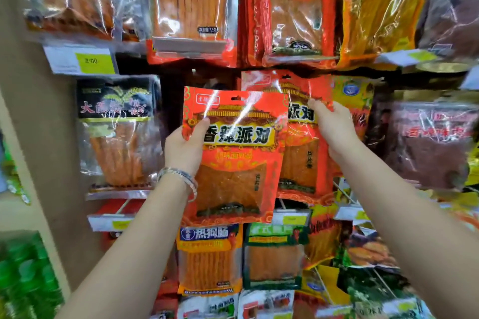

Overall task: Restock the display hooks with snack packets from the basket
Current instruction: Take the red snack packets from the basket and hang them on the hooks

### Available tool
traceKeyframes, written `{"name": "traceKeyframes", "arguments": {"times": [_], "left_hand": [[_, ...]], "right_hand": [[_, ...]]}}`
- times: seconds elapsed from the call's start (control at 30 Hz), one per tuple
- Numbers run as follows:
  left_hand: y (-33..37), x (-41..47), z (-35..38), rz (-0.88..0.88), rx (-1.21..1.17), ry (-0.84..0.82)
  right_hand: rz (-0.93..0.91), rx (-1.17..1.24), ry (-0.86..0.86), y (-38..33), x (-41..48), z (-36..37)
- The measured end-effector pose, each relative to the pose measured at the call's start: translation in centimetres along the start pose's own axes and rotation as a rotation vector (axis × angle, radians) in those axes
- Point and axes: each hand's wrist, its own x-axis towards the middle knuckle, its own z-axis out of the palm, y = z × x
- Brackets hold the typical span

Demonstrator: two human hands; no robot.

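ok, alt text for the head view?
A person's left hand holds a red snack packet up to a crowded display of hanging snacks, while the right hand grips the top of a matching packet already hanging just behind it.

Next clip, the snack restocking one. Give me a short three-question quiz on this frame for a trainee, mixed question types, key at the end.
1. True or false: the left hand grips the front red packet by its left edge.
2. What does the right hand pinch? A) a basket handle B) the top corner of the matching red packet behind C) a bottle
3. Fill in: the bracelet sits on the ___ wrist.
Key: 1 true; 2 B; 3 left.
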Motion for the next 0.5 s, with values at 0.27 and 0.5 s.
{"name": "traceKeyframes", "arguments": {"times": [0.27,0.5], "left_hand": [[-0.8,0.4,1.2,0.010,-0.015,0.027],[-0.2,0.0,2.8,-0.002,-0.051,-0.051]], "right_hand": [[-0.103,-0.151,0.040,2.4,1.0,-0.2],[-0.082,-0.025,0.132,2.5,-0.7,-0.4]]}}
